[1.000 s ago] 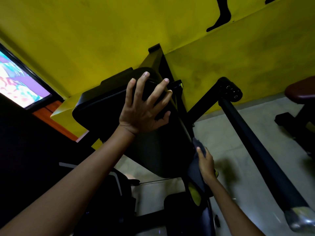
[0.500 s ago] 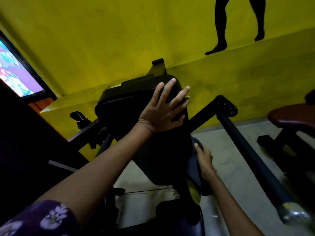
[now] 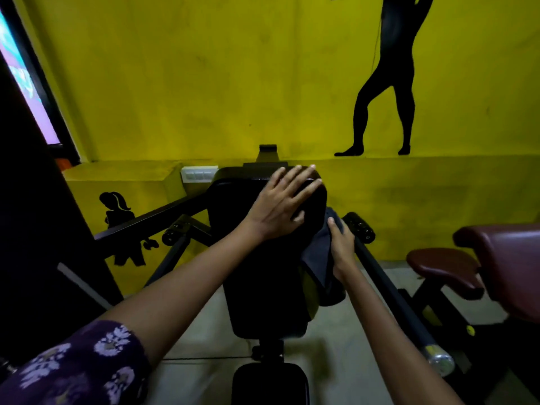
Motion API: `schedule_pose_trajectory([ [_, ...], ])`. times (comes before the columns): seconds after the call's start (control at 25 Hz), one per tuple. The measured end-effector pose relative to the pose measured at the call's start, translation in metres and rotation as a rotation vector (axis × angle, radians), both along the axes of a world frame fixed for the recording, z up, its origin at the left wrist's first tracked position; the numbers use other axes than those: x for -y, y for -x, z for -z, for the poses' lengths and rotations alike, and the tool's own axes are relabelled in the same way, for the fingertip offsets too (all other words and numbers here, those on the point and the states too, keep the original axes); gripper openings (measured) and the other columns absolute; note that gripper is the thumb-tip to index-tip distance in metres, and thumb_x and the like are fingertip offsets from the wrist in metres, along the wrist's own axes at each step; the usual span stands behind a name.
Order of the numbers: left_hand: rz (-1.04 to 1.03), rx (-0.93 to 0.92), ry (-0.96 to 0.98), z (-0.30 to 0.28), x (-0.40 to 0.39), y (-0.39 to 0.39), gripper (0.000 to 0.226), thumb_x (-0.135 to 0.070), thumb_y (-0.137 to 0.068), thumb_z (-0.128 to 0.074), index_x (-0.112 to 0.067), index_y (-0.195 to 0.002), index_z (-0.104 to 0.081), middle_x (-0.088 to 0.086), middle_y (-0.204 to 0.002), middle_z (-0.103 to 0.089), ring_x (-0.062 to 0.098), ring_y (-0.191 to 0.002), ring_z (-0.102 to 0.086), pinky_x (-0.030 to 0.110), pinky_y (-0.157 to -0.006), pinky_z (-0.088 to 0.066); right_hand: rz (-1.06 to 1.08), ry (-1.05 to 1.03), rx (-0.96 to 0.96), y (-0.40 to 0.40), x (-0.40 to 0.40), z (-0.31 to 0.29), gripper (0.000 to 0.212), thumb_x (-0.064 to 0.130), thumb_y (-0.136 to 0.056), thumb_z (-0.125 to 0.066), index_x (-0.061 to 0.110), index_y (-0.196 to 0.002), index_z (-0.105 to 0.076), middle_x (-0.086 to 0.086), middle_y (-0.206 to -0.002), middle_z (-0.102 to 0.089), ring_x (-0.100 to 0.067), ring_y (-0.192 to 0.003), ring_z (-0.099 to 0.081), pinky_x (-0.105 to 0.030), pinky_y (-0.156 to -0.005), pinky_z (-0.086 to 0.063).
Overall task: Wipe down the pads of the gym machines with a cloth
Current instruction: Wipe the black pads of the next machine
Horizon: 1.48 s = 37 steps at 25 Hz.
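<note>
A black back pad (image 3: 260, 282) stands upright in the middle of the head view, with a smaller black seat pad (image 3: 270, 384) below it. My left hand (image 3: 282, 204) lies flat on the pad's upper right corner, fingers spread. My right hand (image 3: 342, 247) presses a dark grey cloth (image 3: 318, 258) against the pad's right side edge. Part of the cloth hangs down below the hand. How the right fingers lie on the cloth is hidden from here.
A black machine arm (image 3: 391, 299) with a metal end cap (image 3: 438, 361) runs down the right. Maroon pads (image 3: 447, 270) of another machine stand at the right. A black bar (image 3: 152, 220) crosses on the left. Behind is a yellow wall (image 3: 204, 83).
The view has tilted up and levelled, so the pad now appears upright. My right hand has slid the cloth upward along the pad's right edge. My left hand stays on the pad's top.
</note>
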<state>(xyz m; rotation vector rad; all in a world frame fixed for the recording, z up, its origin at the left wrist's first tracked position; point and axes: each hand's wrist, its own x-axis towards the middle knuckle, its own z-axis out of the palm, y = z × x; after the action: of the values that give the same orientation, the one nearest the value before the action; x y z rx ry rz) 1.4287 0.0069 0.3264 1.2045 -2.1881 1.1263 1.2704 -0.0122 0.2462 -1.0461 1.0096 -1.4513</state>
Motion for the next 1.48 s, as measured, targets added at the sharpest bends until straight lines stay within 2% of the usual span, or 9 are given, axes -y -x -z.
schedule_pose_trajectory([
  [0.2, -0.274, -0.362, -0.004, 0.019, -0.016, -0.07, 0.071, -0.06, -0.078, -0.04, -0.028, -0.141, -0.032, 0.008, -0.145, -0.039, 0.027, -0.134, -0.027, 0.074, -0.098, -0.018, 0.105, 0.237, -0.14, -0.005, 0.004, -0.055, 0.02, 0.025, -0.099, -0.047, 0.021, -0.117, -0.056, 0.006, -0.101, -0.061, -0.019, -0.102, -0.059, -0.03, -0.08, -0.049],
  [0.36, -0.273, -0.443, -0.04, 0.026, -0.02, -0.073, 0.07, -0.063, -0.078, -0.039, -0.035, -0.142, -0.03, 0.005, -0.142, -0.032, 0.03, -0.131, -0.028, 0.072, -0.089, -0.032, 0.29, 0.401, -0.738, -0.005, 0.007, -0.082, 0.035, 0.04, -0.096, -0.048, 0.019, -0.123, -0.058, -0.004, -0.116, -0.062, -0.029, -0.113, -0.051, -0.05, -0.096, -0.038],
  [0.6, -0.197, -0.458, 0.074, 0.034, -0.009, -0.079, 0.067, -0.064, -0.081, -0.038, -0.034, -0.141, -0.033, 0.006, -0.142, -0.032, 0.03, -0.127, -0.033, 0.06, -0.088, -0.039, 0.349, 0.623, -1.566, -0.039, -0.006, -0.131, 0.036, 0.045, -0.097, -0.04, 0.029, -0.126, -0.054, 0.0, -0.122, -0.056, -0.027, -0.109, -0.043, -0.039, -0.082, -0.026],
  [0.68, -0.166, -0.497, 0.082, 0.035, -0.008, -0.078, 0.067, -0.064, -0.082, -0.039, -0.03, -0.14, -0.034, 0.007, -0.144, -0.03, 0.028, -0.13, -0.032, 0.059, -0.091, -0.037, 0.296, 0.72, -1.726, -0.062, -0.009, -0.141, 0.04, 0.051, -0.096, -0.035, 0.032, -0.128, -0.051, 0.003, -0.124, -0.055, -0.025, -0.111, -0.042, -0.038, -0.082, -0.026],
  [0.84, -0.04, -0.697, 0.038, 0.052, -0.017, -0.084, 0.079, -0.053, -0.08, -0.052, -0.019, -0.145, -0.023, 0.009, -0.151, -0.019, 0.029, -0.139, -0.02, 0.056, -0.102, -0.033, 0.072, 0.78, -1.71, -0.046, -0.007, -0.144, 0.064, 0.07, -0.081, -0.027, 0.04, -0.134, -0.045, 0.007, -0.132, -0.051, -0.023, -0.113, -0.041, -0.036, -0.079, -0.024],
  [0.96, 0.038, -0.817, -0.046, 0.058, -0.026, -0.083, 0.091, -0.037, -0.077, -0.066, -0.017, -0.148, -0.013, 0.004, -0.154, -0.013, 0.026, -0.143, -0.012, 0.054, -0.108, -0.029, 0.222, 0.787, -1.672, -0.044, -0.005, -0.131, 0.071, 0.07, -0.077, -0.023, 0.036, -0.133, -0.049, -0.002, -0.127, -0.05, -0.028, -0.109, -0.043, -0.036, -0.075, -0.026],
  [1.16, 0.125, -0.9, -0.121, 0.057, -0.033, -0.087, 0.076, -0.032, -0.089, -0.053, -0.008, -0.148, -0.012, 0.014, -0.156, -0.013, 0.026, -0.145, -0.011, 0.051, -0.113, -0.026, 0.179, 0.897, -1.761, -0.098, -0.013, -0.137, 0.074, 0.062, -0.074, -0.024, 0.027, -0.133, -0.052, -0.003, -0.126, -0.052, -0.028, -0.109, -0.046, -0.04, -0.082, -0.031],
  [1.32, 0.154, -1.156, -0.247, 0.067, -0.042, -0.092, 0.087, -0.016, -0.087, -0.065, -0.002, -0.149, -0.006, 0.013, -0.158, -0.004, 0.015, -0.144, -0.005, 0.028, -0.114, -0.023, 0.187, 0.867, -1.688, -0.091, -0.011, -0.14, 0.074, 0.062, -0.075, -0.025, 0.025, -0.132, -0.054, -0.005, -0.123, -0.054, -0.028, -0.106, -0.045, -0.038, -0.08, -0.029],
  [1.48, 0.065, -1.337, -0.314, 0.098, -0.045, -0.08, 0.075, -0.011, -0.091, -0.053, -0.001, -0.149, -0.006, 0.017, -0.156, -0.014, 0.027, -0.144, -0.018, 0.039, -0.116, -0.025, 0.222, 0.976, -1.72, -0.13, -0.016, -0.135, 0.067, 0.056, -0.078, -0.028, 0.023, -0.129, -0.057, -0.006, -0.122, -0.055, -0.029, -0.103, -0.045, -0.038, -0.078, -0.026],
])
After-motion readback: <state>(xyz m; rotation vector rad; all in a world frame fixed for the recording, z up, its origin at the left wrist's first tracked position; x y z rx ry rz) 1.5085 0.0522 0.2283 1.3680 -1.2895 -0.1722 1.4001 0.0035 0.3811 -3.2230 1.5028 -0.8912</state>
